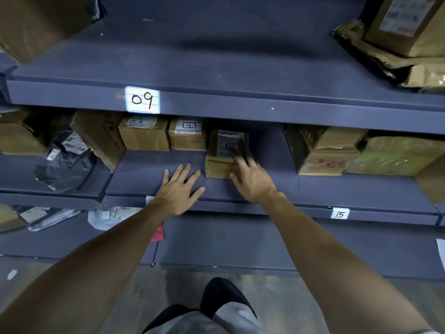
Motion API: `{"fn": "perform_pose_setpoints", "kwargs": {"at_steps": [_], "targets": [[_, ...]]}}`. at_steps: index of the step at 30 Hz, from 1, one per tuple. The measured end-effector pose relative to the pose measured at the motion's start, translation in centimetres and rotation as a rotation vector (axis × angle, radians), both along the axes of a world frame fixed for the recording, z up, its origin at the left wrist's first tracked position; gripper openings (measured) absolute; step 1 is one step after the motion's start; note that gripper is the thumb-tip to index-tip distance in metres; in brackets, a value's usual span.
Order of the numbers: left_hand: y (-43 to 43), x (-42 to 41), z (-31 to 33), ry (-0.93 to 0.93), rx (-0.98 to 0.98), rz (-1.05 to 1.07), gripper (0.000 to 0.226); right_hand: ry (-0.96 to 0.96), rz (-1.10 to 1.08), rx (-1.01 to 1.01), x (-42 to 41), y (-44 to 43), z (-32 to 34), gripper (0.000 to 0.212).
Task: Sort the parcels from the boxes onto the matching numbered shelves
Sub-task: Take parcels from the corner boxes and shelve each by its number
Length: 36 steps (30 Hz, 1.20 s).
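We seem to be seating the parcel (224,150) on the shelf (154,166), right hand (254,180) pressing it straight-fingered, left hand (178,189) flat (next, withdraw).

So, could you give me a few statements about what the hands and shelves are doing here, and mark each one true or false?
1. The left hand lies flat on the shelf, holding nothing. True.
2. The right hand hangs free, touching nothing. False: it rests on a small brown cardboard parcel.
3. The shelf edge above the hands bears a tag reading 09. True.
4. The tag reading 15 sits left of both hands. False: the tag reading 15 sits to their lower right.
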<state>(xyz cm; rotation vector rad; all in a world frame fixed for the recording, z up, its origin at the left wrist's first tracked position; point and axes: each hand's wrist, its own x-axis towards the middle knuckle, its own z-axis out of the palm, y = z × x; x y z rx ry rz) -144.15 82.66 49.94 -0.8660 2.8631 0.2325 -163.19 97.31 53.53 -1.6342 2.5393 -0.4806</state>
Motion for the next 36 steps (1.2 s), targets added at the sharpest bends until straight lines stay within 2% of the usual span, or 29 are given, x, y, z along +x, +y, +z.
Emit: {"fn": "perform_pose_setpoints", "kwargs": {"at_steps": [3,8,16,25,30,32,36], "targets": [[-0.9,-0.7,-0.6,0.046,-0.016,-0.008,0.096,0.0,0.008,0.041,-1.4,-1.7,-0.2,0.07],[-2.1,-2.3,-1.2,0.063,-0.032,0.001,0.095,-0.001,-0.017,-0.009,-3.0,-4.3,-1.1,0.075],[-2.1,-2.7,-1.7,0.095,-0.076,0.004,0.09,-0.072,-0.085,0.021,-5.4,-8.0,-1.3,0.083],[-2.1,-2.7,-1.8,0.102,-0.103,-0.008,0.089,-0.042,-0.133,0.045,-6.7,-9.6,-1.7,0.087],[-2.3,-2.8,-1.4,0.061,-0.055,-0.017,0.092,0.12,-0.201,0.065,-5.7,-8.5,-0.6,0.097],[-2.6,-3.0,-0.7,-0.004,-0.006,-0.014,0.085,0.183,-0.195,0.076,-4.8,-7.4,0.3,0.096],[-2.0,-3.5,1.7,-0.143,-0.01,-0.043,0.077,0.14,-0.133,0.133,-3.5,-4.7,1.7,0.087]]}}
